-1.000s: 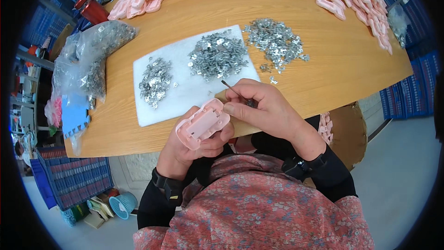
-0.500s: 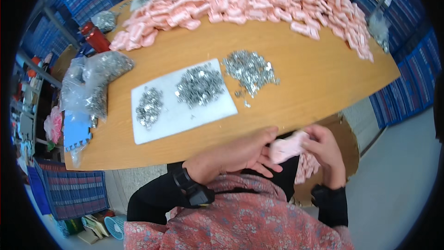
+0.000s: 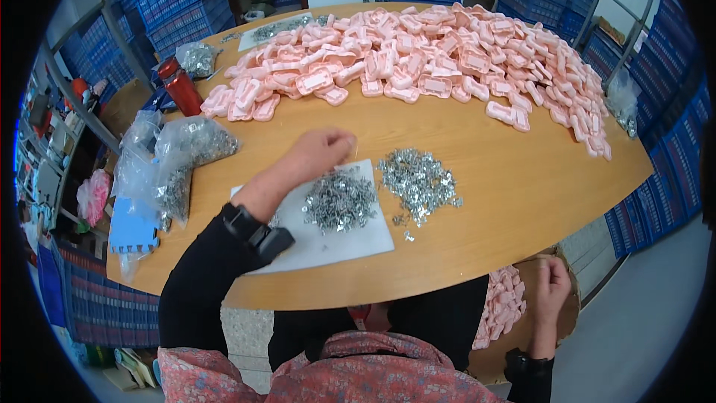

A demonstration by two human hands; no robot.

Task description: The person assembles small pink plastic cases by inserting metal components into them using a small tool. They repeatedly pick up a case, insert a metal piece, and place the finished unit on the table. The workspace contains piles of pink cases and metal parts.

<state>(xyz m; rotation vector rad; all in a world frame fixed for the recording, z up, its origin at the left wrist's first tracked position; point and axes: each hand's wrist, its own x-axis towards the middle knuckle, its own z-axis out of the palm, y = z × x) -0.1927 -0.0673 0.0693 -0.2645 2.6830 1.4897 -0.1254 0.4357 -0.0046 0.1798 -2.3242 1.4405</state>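
The left hand was curled near the metal pieces, pink cases heaped beyond it; the right hand curled by a box. Whether either gripped anything, I couldn't tell.

Open lane: I see, from my remote seat, a bare stretch of bench right of the loose metal pieces.
A mound of pink shells walls off the far side, while filled clear bags and a red bottle crowd the left; the left hand and its forearm cut above the white mat, leaving the passage to the right unobstructed.
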